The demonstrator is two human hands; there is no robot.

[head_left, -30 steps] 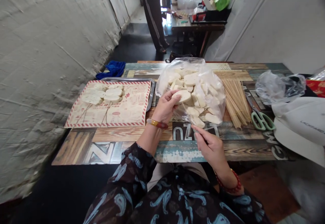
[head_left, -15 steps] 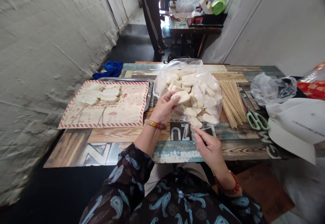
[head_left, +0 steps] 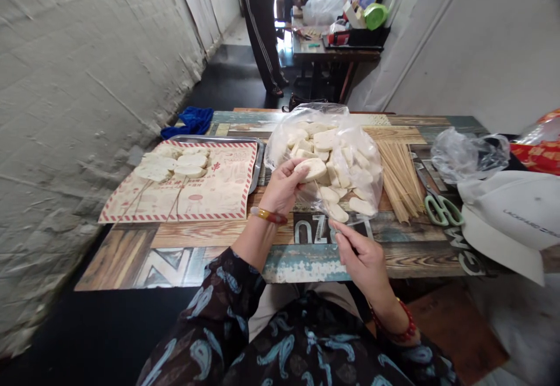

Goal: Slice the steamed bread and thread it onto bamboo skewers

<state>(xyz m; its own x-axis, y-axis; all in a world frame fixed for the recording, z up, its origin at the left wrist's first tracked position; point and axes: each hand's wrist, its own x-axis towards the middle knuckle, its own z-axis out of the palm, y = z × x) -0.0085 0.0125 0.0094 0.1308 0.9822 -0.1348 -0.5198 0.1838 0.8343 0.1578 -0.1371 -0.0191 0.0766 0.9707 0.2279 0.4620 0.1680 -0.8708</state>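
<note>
Between the thumb and fingers of my left hand [head_left: 283, 186] is a pale oval slice [head_left: 312, 169], held over the near left part of an open plastic bag [head_left: 280, 123] of similar slices [head_left: 326, 139]. My right hand [head_left: 361, 256] pinches a thin wooden skewer [head_left: 324, 200], which slants up toward the held slice; whether its tip is inside the slice is hard to see. Several skewered slices [head_left: 189, 171] lie on a printed paper sheet [head_left: 219, 190] over a metal tray [head_left: 259, 167] at the left. Right of the bag lies a spread of bare skewers [head_left: 400, 179].
Green-handled scissors [head_left: 443, 208], a crumpled plastic bag [head_left: 464, 153] and a white cap [head_left: 507, 217] are at the right. A blue cloth [head_left: 192, 120] lies at the back left. Beyond, a person [head_left: 261, 30] stands by another table [head_left: 336, 53].
Both hands keep almost the same pose, with the slice and skewer still in them. The view has shifted very slightly.
</note>
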